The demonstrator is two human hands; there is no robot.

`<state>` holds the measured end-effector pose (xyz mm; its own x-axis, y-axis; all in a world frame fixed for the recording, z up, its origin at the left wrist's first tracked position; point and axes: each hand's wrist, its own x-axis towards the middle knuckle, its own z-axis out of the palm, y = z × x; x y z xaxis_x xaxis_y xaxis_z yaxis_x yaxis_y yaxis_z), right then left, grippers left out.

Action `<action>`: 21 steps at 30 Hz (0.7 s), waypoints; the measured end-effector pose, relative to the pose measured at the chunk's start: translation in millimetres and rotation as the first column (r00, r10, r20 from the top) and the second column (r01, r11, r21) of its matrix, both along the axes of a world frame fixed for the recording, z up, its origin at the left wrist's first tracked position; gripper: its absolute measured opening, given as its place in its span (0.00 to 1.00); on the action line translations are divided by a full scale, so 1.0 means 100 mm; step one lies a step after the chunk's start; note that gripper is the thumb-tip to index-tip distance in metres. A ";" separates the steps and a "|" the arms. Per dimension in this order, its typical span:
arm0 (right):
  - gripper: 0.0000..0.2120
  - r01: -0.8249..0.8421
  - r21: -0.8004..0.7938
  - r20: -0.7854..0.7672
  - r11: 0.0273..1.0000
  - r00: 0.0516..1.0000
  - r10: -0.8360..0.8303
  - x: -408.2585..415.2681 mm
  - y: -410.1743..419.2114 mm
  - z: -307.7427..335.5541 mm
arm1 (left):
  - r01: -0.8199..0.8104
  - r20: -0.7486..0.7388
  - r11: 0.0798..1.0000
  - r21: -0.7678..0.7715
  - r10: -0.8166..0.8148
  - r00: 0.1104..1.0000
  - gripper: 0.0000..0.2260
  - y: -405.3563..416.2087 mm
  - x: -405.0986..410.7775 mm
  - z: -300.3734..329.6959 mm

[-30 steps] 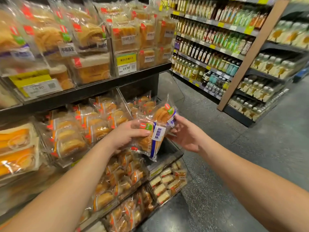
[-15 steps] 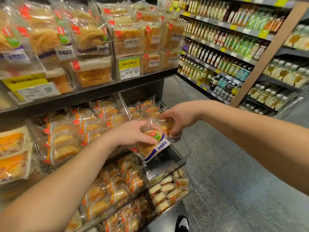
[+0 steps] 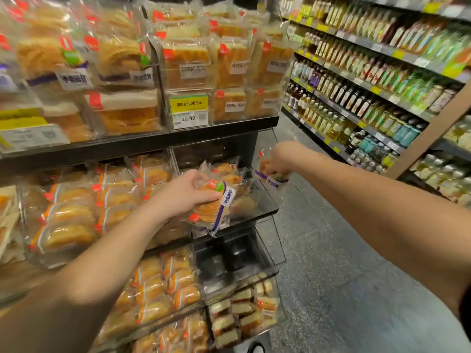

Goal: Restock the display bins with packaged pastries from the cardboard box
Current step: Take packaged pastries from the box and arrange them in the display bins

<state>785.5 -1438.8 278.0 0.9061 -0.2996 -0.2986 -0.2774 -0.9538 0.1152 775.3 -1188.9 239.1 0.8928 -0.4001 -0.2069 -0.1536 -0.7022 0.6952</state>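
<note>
My left hand (image 3: 182, 193) grips a clear-wrapped pastry pack (image 3: 212, 206) with a purple-and-white label, held at the front of the clear display bin (image 3: 265, 202). My right hand (image 3: 281, 159) pinches a second pastry pack (image 3: 271, 178) at the bin's right edge, fingers pointing down. Several similar packs (image 3: 226, 171) lie inside that bin. No cardboard box is in view.
Neighbouring bins hold orange-labelled buns (image 3: 68, 215) and sliced cakes (image 3: 242, 312). A dark, nearly bare bin (image 3: 229, 258) sits below the one I work at. A shelf above carries large bread bags and a 19.90 price tag (image 3: 190, 112). An aisle of bottles (image 3: 369, 85) runs on the right.
My right hand has moved right and up, away from the left hand, carrying its own pack to the bin's right edge. The left hand still holds its pack over the bin front.
</note>
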 end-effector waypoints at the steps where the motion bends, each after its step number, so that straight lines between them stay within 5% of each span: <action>1: 0.16 -0.005 -0.011 0.000 1.000 1.000 0.005 0.10 -0.01 -0.07 | -0.027 -0.001 1.000 0.010 0.027 1.000 0.31 -0.05 0.01 -0.01; 7: 0.12 -0.059 -0.056 0.069 0.997 0.996 0.063 0.68 -0.06 -0.55 | -0.107 0.010 0.990 0.093 0.107 0.994 0.33 -0.25 0.05 -0.05; 13: 0.11 -0.066 -0.015 0.202 0.998 0.977 0.068 1.06 -0.16 -0.95 | -0.171 -0.019 0.985 0.001 0.171 0.985 0.30 -0.35 0.08 -0.11; 21: 0.15 -0.054 0.092 0.137 0.994 0.990 0.041 1.34 -0.24 -1.26 | -0.253 -0.130 0.967 -0.016 0.249 0.960 0.38 -0.42 0.16 -0.20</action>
<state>919.7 -1462.5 151.6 0.9526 -0.2315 -0.1976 -0.2385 -0.9711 -0.0124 791.3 -1231.1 218.9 0.9329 -0.1744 -0.3151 0.1154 -0.6841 0.7202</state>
